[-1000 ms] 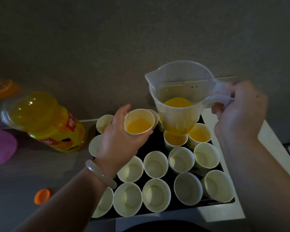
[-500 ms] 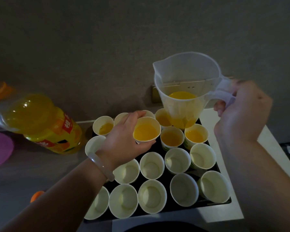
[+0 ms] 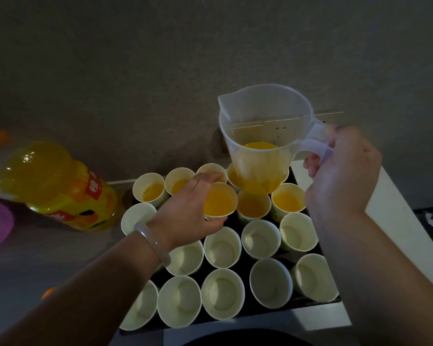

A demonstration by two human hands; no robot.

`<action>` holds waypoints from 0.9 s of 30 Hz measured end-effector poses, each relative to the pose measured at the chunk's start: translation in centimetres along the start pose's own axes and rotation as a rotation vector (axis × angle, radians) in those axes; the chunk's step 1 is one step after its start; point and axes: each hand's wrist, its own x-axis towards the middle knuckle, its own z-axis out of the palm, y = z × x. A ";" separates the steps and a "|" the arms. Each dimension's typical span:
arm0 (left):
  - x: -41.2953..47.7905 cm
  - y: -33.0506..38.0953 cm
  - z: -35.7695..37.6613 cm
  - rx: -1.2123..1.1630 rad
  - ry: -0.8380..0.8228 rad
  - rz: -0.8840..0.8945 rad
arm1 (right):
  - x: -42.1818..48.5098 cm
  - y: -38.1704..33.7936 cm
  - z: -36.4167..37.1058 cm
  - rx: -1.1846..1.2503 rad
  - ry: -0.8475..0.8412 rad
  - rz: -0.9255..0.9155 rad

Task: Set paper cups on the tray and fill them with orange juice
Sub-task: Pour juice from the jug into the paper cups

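Filled cup [image 3: 219,202] is down at tray [image 3: 310,305] level, in the second-row gap just past the left hand's thumb. Left hand [image 3: 185,211] wraps it from the side, thumb on the near wall and fingers round the far one. My guess is that the side grip keeps the rim clear and the paper from buckling. Can't tell if the base is seated yet.

Other filled cups [image 3: 288,202] sit just beyond and to the right of that hand. Empty cups [image 3: 221,247] fill the rows nearer the wrists.

Right hand [image 3: 340,181] is curled round the jug [image 3: 260,136] handle. The jug is upright above the far-right cups with juice low in it and the spout toward the left hand, probably held level so nothing drips while the cup goes home.

Juice bottle [image 3: 55,186] is on the worktop [image 3: 35,258], well left of the left hand.

Versus a second ago: the cup was lifted up by the spout and is now lowered into its slot. The jug is level in both.
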 end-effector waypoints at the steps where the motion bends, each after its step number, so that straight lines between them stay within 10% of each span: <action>1: 0.1 -0.1 0.1 0.015 -0.010 -0.001 | 0.0 0.0 0.1 0.004 0.004 0.005; 27: 2.1 -0.1 2.3 0.165 -0.133 -0.204 | 0.2 0.3 0.6 -0.060 -0.021 -0.057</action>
